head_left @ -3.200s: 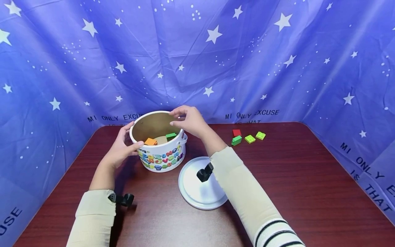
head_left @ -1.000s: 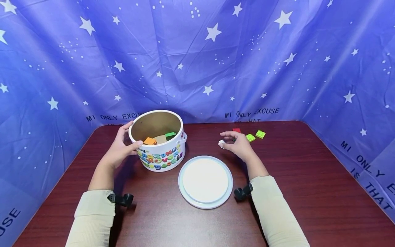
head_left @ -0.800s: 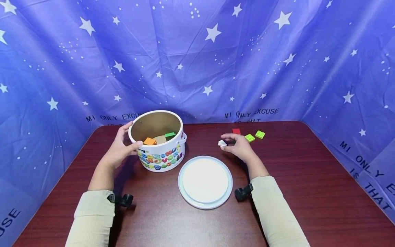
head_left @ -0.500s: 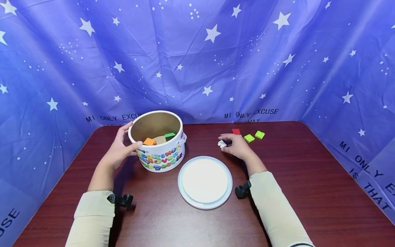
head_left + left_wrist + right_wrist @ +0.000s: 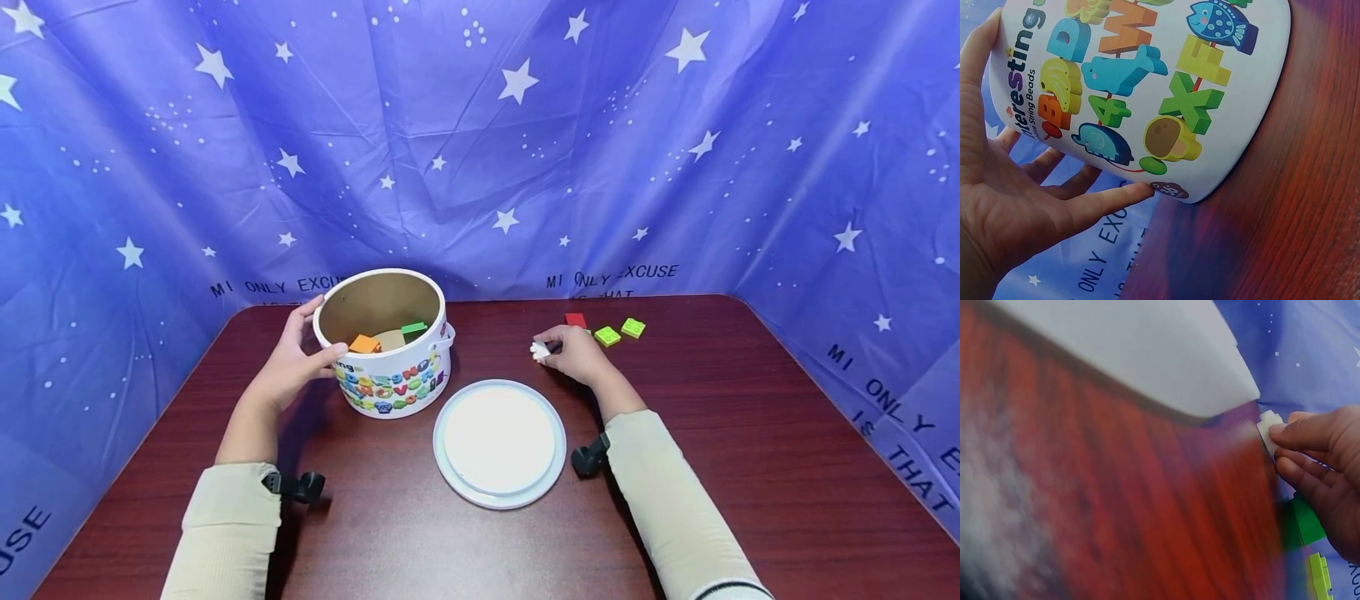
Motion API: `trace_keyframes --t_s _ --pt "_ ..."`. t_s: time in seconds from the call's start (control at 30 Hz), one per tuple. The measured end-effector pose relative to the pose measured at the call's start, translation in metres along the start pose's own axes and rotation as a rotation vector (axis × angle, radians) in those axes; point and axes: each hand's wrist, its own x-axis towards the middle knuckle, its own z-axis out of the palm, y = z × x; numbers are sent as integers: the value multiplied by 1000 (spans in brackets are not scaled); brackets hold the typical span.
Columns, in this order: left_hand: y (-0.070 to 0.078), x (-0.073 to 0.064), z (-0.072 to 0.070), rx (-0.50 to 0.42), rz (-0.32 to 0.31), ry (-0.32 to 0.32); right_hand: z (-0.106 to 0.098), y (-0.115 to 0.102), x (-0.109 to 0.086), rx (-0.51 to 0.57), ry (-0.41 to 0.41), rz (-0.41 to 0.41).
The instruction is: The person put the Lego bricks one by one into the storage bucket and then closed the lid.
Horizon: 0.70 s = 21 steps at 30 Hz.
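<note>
My left hand (image 5: 288,362) rests against the left side of a white bucket (image 5: 393,383) printed with coloured letters. Its thumb touches the front wall; its spread fingers lie along the side, as the left wrist view also shows. An orange brick (image 5: 364,344) and a green brick (image 5: 414,328) are visible inside the bucket. My right hand (image 5: 581,354) pinches a small white building brick (image 5: 539,350) between thumb and fingers, low over the table to the bucket's right. In the right wrist view, a green brick (image 5: 1307,520) sits just beyond that hand.
A round white lid (image 5: 498,442) lies on the table (image 5: 405,517) in front and right of the bucket. Behind and right of my right hand are a red brick (image 5: 575,320) and two lime-green bricks (image 5: 620,332). A starry blue curtain (image 5: 517,150) stands behind the table.
My right hand has moved from over the bucket's rim to the right, near the loose bricks, where it holds the white brick low. The lid is uncovered by my arm. The left hand stays put.
</note>
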Motion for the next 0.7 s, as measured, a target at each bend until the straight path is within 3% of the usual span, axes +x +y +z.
trace_keyframes --t_s 0.37,0.7 --pt "1 0 1 -3 0 -1 -2 -9 -2 106 65 -35" --pt "1 0 1 -8 -1 3 -8 -33 1 173 99 -75"
